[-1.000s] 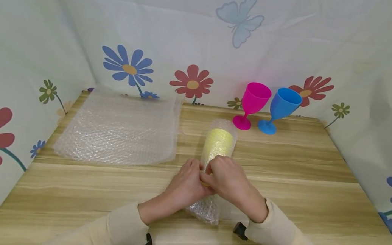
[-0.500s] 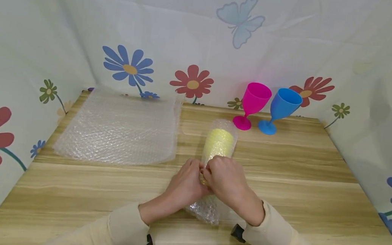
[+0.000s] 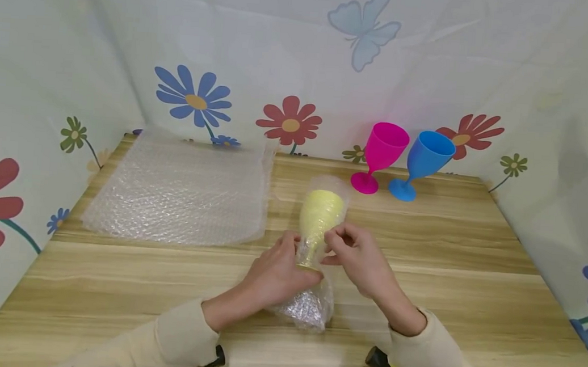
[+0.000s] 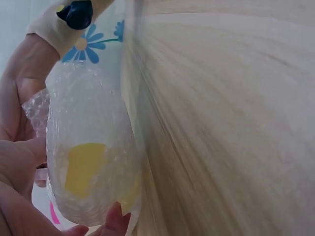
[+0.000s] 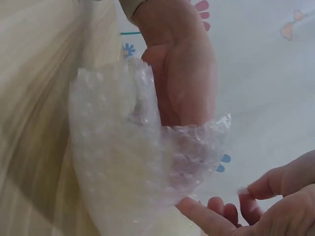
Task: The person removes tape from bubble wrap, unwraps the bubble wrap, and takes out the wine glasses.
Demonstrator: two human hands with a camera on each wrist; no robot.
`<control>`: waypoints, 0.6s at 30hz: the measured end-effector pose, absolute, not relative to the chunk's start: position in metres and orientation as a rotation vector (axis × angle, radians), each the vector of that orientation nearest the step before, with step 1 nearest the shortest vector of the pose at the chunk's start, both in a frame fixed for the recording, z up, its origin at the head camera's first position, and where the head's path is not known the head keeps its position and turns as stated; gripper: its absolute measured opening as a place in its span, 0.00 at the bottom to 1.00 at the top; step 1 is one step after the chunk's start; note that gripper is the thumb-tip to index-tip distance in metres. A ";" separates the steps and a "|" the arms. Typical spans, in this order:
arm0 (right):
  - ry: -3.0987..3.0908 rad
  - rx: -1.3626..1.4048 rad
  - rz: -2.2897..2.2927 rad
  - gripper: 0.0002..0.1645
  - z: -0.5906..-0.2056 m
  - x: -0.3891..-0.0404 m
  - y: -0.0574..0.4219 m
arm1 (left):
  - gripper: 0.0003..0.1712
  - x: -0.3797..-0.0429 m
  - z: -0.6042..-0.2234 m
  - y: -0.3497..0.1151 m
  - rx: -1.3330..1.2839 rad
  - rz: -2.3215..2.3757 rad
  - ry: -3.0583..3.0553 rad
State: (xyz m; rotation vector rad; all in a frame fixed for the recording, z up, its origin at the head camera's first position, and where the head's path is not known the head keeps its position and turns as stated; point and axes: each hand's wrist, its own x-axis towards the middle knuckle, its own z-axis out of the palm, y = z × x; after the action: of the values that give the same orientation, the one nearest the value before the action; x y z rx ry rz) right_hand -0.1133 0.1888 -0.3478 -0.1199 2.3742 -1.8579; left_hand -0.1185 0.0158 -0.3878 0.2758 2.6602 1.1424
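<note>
A yellow goblet [image 3: 321, 211] lies on the table rolled in bubble wrap [image 3: 308, 309], whose crumpled end points towards me. My left hand [image 3: 279, 276] grips the bundle around the goblet's foot, thumb across the near side. Beside the stem, my right hand [image 3: 362, 259] has its thumb and fingers apart, close to the wrap's right side. In the right wrist view, one digit of the right hand [image 5: 290, 211] touches the bubble wrap [image 5: 118, 147], and a loose flap sticks out. A small pale spot shows at another fingertip; whether it is a nail or film is unclear.
A flat bubble wrap sheet [image 3: 186, 193] covers the table's back left. Towards the back right stand a pink goblet [image 3: 384, 147] and a blue goblet [image 3: 427, 157], upright beside each other. A flower-printed cloth [image 3: 262, 45] borders the wooden table [image 3: 454, 229] behind and on both sides.
My right hand has moved right, off the left hand and away from the middle of the bundle. The goblet's stem now shows, and the bundle has turned slightly left.
</note>
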 end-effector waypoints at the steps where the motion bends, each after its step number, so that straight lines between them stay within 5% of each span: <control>1: 2.317 -0.089 -1.923 0.13 -0.349 -0.113 0.189 | 0.48 -0.119 -0.388 0.016 0.260 1.133 2.653; 18: 1.952 0.130 -2.256 0.14 -0.363 -0.112 0.195 | 0.41 -0.135 -0.380 0.001 0.298 1.294 2.317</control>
State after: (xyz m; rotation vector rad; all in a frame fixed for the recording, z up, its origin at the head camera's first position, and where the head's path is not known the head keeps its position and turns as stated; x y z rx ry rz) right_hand -0.1122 0.1946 -0.3626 0.1297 1.9522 -2.2556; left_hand -0.1349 0.0009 -0.3796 0.2981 2.3173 1.2945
